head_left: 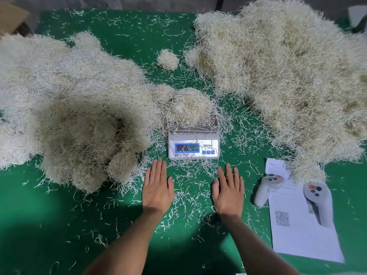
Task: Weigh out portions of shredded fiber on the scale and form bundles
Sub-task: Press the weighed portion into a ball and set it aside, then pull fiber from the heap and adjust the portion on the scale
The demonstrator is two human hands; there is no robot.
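Heads up: the mound of pale shredded fiber [188, 105] on the small grey digital scale [193, 144] touches the big left heap [75, 108], so your reading could be off. Your left hand [157, 188] and right hand [228, 192] lie flat, fingers straight, holding nothing. Count: one scale, two big heaps, one small clump [167, 59], two white controllers [266, 188].
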